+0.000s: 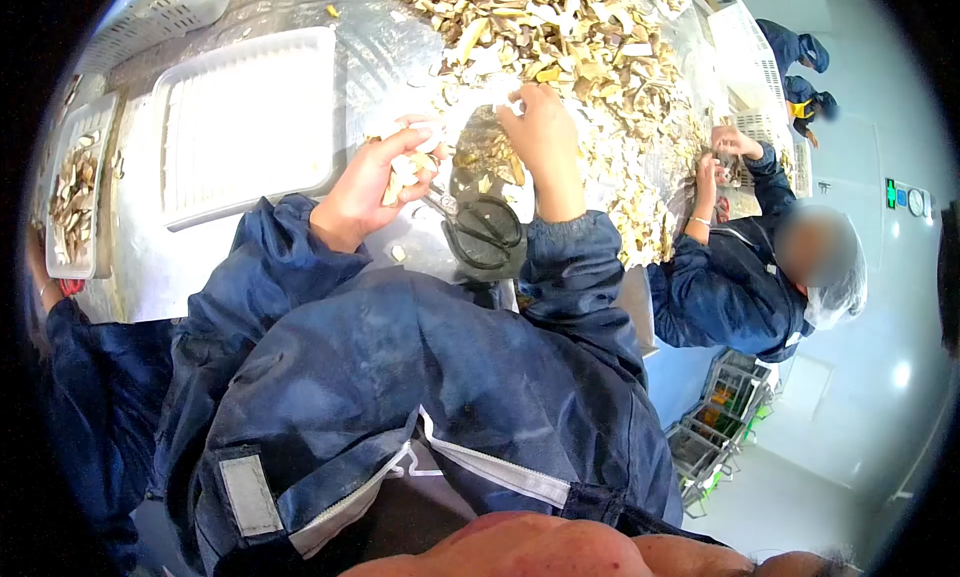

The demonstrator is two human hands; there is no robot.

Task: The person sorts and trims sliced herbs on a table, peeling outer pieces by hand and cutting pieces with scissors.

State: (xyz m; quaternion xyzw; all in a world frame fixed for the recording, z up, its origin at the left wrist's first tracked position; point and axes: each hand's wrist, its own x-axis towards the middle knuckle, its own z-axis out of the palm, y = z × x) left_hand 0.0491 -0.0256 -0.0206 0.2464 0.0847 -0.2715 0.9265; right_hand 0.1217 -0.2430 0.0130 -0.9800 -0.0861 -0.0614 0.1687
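Observation:
My left hand is closed around several pale slices that look like dried mushroom. My right hand hovers at the near edge of a large pile of brown and cream slices, thumb and forefinger curved and apart; glare washes out the spot by its fingertips. Between my forearms lies a pair of scissors with black handles, on the metal table near my body. Just beyond the scissors, some darker slices lie in shadow between my two hands.
A white plastic tray stands left of my left hand. Farther left, another tray holds slices beside a person's sleeve. On the right, a co-worker handles slices near white crates. Stacked crates stand on the floor.

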